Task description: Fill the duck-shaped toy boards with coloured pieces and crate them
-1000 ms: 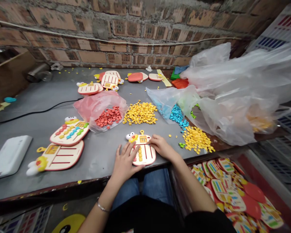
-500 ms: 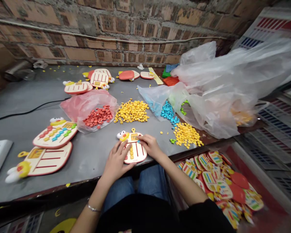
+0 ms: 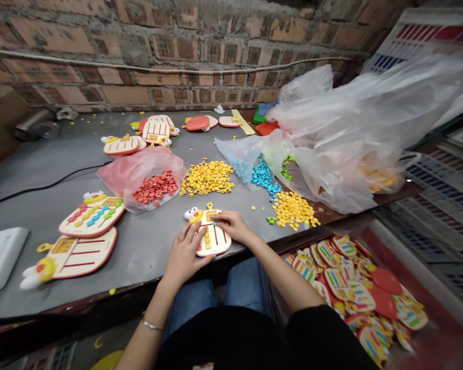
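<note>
A duck-shaped toy board [image 3: 212,241] with red slots and a few yellow beads lies at the table's front edge. My left hand [image 3: 185,252] rests flat on its left side, fingers spread. My right hand [image 3: 227,225] is closed in a pinch over the board's upper right, fingertips pressed on it; what they hold is too small to see. Piles of yellow beads [image 3: 207,177], red beads [image 3: 155,187] in a pink bag, blue beads [image 3: 263,177] and more yellow beads [image 3: 292,209] lie just beyond.
Two more duck boards [image 3: 91,216] [image 3: 75,254] lie at left, others [image 3: 123,145] at the back by the brick wall. A white box [image 3: 0,257] sits far left. Large clear bags [image 3: 351,128] fill the right. A bin of finished boards [image 3: 355,288] stands below right.
My right hand has shifted slightly left across the board's top. The left hand stays on the board. The view has swung a little to the right.
</note>
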{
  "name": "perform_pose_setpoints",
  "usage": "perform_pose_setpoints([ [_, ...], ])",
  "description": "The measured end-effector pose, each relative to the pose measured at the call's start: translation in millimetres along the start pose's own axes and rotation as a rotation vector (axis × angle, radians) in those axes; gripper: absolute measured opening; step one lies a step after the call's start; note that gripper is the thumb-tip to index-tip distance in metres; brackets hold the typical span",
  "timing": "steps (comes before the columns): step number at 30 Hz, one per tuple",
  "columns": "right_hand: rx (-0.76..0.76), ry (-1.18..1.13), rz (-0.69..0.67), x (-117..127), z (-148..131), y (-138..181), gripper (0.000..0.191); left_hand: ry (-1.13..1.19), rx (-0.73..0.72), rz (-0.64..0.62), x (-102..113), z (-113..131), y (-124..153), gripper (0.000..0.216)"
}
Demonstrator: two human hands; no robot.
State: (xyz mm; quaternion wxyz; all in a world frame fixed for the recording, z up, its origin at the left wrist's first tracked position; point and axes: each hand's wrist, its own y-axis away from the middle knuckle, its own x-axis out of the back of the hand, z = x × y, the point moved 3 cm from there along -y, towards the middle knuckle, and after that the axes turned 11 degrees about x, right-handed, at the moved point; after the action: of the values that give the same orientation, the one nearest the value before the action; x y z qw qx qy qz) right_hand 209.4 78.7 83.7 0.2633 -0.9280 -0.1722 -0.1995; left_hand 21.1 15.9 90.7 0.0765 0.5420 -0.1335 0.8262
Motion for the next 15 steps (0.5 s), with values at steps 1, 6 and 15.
perform_pose_setpoints([
  [1, -0.002, -0.015, -0.003, 0, 0, -1, 0.026, -0.002, 0.005, 0.000, 0, 1, 0, 0.066],
  [6, 0.047, -0.013, -0.036, -2, 0, -2, 0.028, -0.010, 0.018, -0.008, 0, 1, 0, 0.068],
  [15, 0.071, 0.125, -0.015, -7, -29, 32, 0.037, 0.023, 0.005, 0.018, -1, -2, 1, 0.070],
])
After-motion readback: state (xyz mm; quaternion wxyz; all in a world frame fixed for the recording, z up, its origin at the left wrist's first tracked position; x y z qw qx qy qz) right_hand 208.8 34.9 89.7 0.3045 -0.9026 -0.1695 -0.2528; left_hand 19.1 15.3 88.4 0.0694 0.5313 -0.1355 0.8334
